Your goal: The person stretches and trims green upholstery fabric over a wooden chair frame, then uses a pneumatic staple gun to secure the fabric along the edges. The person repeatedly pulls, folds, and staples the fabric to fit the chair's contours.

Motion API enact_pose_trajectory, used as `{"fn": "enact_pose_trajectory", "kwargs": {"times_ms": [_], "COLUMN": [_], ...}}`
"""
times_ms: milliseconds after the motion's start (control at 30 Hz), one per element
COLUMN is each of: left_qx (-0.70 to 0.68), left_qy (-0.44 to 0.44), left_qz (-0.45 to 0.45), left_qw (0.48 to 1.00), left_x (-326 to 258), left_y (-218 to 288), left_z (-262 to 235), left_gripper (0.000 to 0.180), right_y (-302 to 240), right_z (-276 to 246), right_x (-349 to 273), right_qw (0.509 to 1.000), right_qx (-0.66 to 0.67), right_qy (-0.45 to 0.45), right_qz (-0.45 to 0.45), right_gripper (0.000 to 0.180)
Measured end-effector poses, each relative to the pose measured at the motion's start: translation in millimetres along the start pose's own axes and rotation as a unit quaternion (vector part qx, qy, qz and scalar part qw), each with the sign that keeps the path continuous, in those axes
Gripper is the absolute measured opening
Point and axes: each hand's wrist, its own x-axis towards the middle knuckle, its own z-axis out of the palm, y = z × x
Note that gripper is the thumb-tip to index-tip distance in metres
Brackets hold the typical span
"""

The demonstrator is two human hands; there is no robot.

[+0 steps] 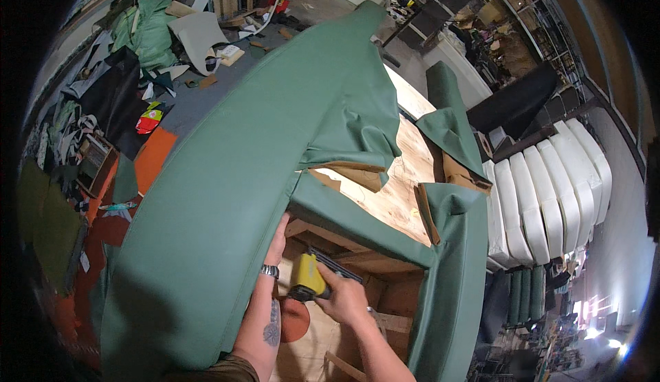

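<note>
A large sofa frame covered in green upholstery [227,176] fills the middle of the view, its wooden inside [385,196] showing. My left hand [277,244] presses flat against the inner edge of the green cover, a watch on its wrist. My right hand [344,298] grips a yellow and black staple gun [309,277], which points toward the green edge next to the left hand. Loose green flaps [447,127] hang over the plywood panel farther back.
White foam cushions [550,189] stand stacked at the right. Fabric scraps, green cloth and boards [158,38] litter the grey floor at the upper left. An orange mat [151,158] lies at the left. Shelving runs along the upper right.
</note>
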Motion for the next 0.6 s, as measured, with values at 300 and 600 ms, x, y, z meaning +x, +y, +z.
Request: {"fn": "enact_pose_trajectory", "kwargs": {"times_ms": [300, 600], "left_qx": [0.082, 0.050], "left_qy": [-0.075, -0.071], "left_qz": [-0.022, -0.070], "left_qw": [0.994, 0.994], "left_x": [3.0, -7.3], "left_y": [-31.3, -24.0], "left_z": [2.0, 8.3], "left_gripper": [0.036, 0.035], "right_y": [-14.2, -19.8], "right_z": [81.0, 99.0], "right_x": [62.3, 97.9], "right_qw": [0.974, 0.962], "right_qx": [0.118, 0.110], "right_qy": [0.192, 0.248], "right_qz": [-0.001, 0.011], "right_gripper": [0.078, 0.075]}}
